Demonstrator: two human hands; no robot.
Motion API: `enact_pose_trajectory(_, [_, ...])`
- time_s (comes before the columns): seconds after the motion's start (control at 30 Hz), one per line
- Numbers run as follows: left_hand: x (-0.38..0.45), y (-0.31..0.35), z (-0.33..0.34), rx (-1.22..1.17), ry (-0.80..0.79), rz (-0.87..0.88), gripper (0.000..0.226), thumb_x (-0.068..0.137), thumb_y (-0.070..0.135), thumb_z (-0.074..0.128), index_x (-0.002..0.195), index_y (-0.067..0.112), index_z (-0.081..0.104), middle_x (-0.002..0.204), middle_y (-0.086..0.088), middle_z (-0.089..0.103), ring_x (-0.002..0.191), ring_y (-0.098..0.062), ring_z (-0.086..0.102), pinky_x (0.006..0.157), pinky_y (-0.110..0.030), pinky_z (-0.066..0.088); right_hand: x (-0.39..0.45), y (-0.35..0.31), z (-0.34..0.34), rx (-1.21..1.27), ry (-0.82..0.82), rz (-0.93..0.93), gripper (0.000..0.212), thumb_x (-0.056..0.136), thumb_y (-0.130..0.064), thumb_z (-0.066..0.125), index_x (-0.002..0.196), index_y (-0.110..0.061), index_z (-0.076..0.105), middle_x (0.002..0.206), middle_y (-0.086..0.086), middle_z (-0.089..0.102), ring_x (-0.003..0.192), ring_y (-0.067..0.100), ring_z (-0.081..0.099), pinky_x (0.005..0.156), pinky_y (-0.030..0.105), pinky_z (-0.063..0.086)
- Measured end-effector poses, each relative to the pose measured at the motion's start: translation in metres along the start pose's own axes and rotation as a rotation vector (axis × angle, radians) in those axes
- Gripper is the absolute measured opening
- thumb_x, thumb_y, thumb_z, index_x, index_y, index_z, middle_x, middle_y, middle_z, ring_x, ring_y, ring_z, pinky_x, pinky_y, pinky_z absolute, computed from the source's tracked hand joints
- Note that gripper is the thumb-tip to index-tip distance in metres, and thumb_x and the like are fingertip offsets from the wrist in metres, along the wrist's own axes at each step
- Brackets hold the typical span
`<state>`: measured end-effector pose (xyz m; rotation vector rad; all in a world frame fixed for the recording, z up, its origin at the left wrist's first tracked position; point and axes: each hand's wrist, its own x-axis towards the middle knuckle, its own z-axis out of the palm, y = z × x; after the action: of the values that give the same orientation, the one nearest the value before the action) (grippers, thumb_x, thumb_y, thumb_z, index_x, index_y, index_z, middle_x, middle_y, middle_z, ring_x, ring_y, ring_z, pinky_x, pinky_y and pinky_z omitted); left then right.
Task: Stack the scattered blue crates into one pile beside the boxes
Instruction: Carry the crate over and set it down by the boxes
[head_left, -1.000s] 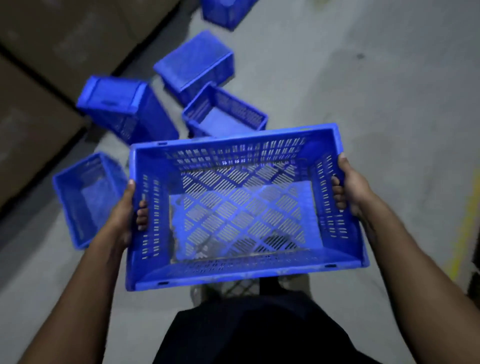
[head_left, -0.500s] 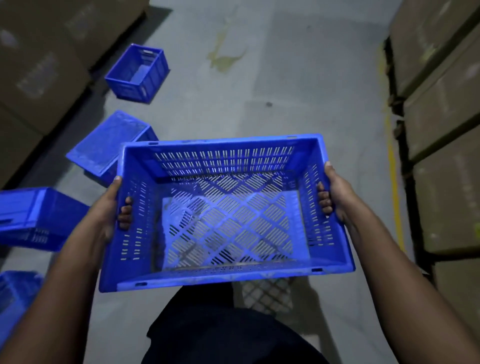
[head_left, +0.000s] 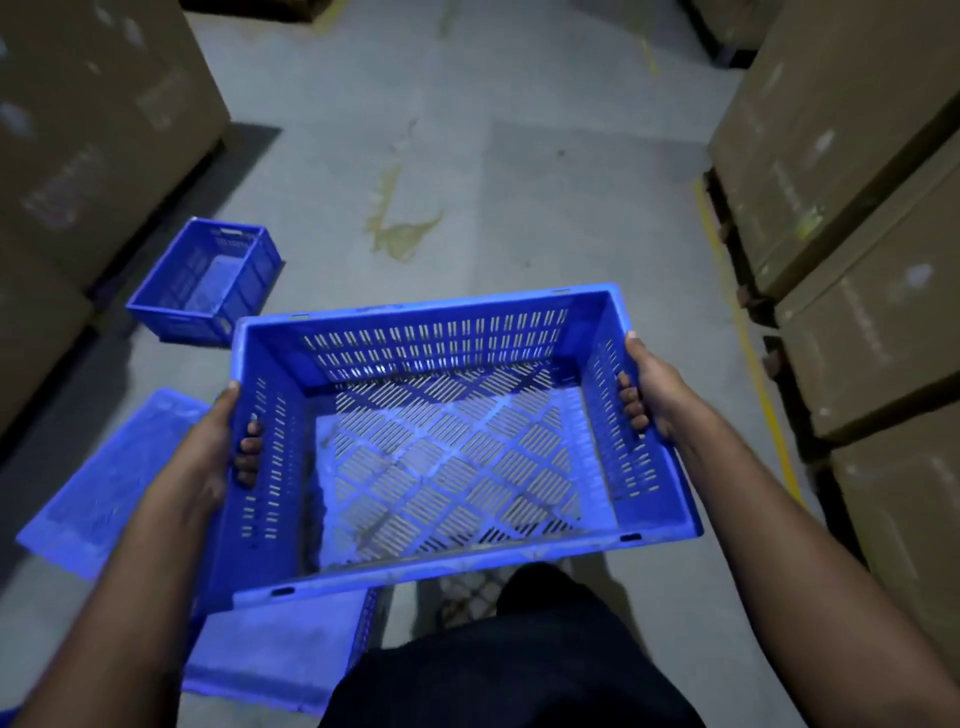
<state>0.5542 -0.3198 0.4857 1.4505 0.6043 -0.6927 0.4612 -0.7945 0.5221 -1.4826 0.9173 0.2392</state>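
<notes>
I carry an empty blue slotted crate (head_left: 447, 447) level in front of my body, above the floor. My left hand (head_left: 218, 447) grips its left end handle, fingers through the slot. My right hand (head_left: 649, 395) grips the right end handle the same way. An upright blue crate (head_left: 208, 280) stands on the floor at the left, near the boxes. An overturned blue crate (head_left: 104, 483) lies at the lower left, and another blue crate (head_left: 275, 654) lies under the carried one near my legs.
Stacks of brown cardboard boxes (head_left: 93, 135) line the left side, and more cardboard boxes (head_left: 857, 260) on dark pallets line the right. A grey concrete aisle (head_left: 493, 182) with a yellow stain runs ahead. A yellow floor line (head_left: 748, 332) borders the right stacks.
My view has swung right along the aisle with the crate still held in both hands. The scattered crates slid to the left and lower edge, and the right-hand boxes came closer.
</notes>
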Motion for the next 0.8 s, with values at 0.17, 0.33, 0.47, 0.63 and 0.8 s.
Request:
enact_pose_trajectory(0.17, [0.104, 0.105, 0.001, -0.001, 0.046, 0.022, 0.060, 0.083, 0.079, 0.038, 0.064, 0.022, 0.035, 0.040, 0.007, 0.028, 0.028, -0.009, 0.020, 0.040, -0.012, 0.020, 0.105, -0.100, 0.050, -0.022, 0.014, -0.016, 0.061, 0.086, -0.077, 0.036, 0.065, -0.020, 0.037, 0.045, -0.005, 0.026, 0.033, 0.009, 0.018, 0.035, 0.013, 0.015])
enact_pose_trajectory(0.33, [0.224, 0.217, -0.012, -0.012, 0.109, 0.039, 0.060, 0.084, 0.078, 0.036, 0.064, 0.021, 0.036, 0.039, 0.007, 0.028, 0.028, -0.009, 0.019, 0.040, -0.012, 0.020, 0.234, -0.202, 0.126, -0.055, -0.025, -0.034, 0.060, 0.088, -0.076, 0.034, 0.064, -0.020, 0.037, 0.044, -0.005, 0.027, 0.032, 0.009, 0.018, 0.034, 0.013, 0.015])
enact_pose_trajectory(0.47, [0.309, 0.308, -0.040, -0.062, 0.175, 0.063, 0.061, 0.082, 0.080, 0.038, 0.064, 0.022, 0.037, 0.040, 0.006, 0.029, 0.028, -0.010, 0.019, 0.041, -0.012, 0.022, 0.334, -0.298, 0.202, -0.088, -0.081, -0.059, 0.060, 0.090, -0.074, 0.032, 0.064, -0.020, 0.036, 0.043, -0.006, 0.027, 0.032, 0.009, 0.018, 0.035, 0.013, 0.014])
enact_pose_trajectory(0.63, [0.366, 0.404, -0.098, -0.162, 0.271, 0.034, 0.061, 0.080, 0.082, 0.038, 0.064, 0.023, 0.038, 0.041, 0.007, 0.029, 0.029, -0.009, 0.019, 0.041, -0.014, 0.020, 0.417, -0.437, 0.318, -0.226, -0.168, -0.091, 0.061, 0.089, -0.075, 0.031, 0.064, -0.020, 0.037, 0.043, -0.005, 0.029, 0.031, 0.010, 0.019, 0.037, 0.015, 0.014])
enact_pose_trajectory(0.8, [0.438, 0.469, -0.168, -0.315, 0.378, 0.001, 0.061, 0.085, 0.078, 0.034, 0.064, 0.021, 0.035, 0.041, 0.005, 0.026, 0.029, -0.011, 0.019, 0.038, -0.015, 0.020, 0.515, -0.544, 0.466, -0.406, -0.270, -0.164, 0.061, 0.088, -0.076, 0.032, 0.064, -0.020, 0.039, 0.049, -0.002, 0.035, 0.033, 0.013, 0.025, 0.037, 0.016, 0.020])
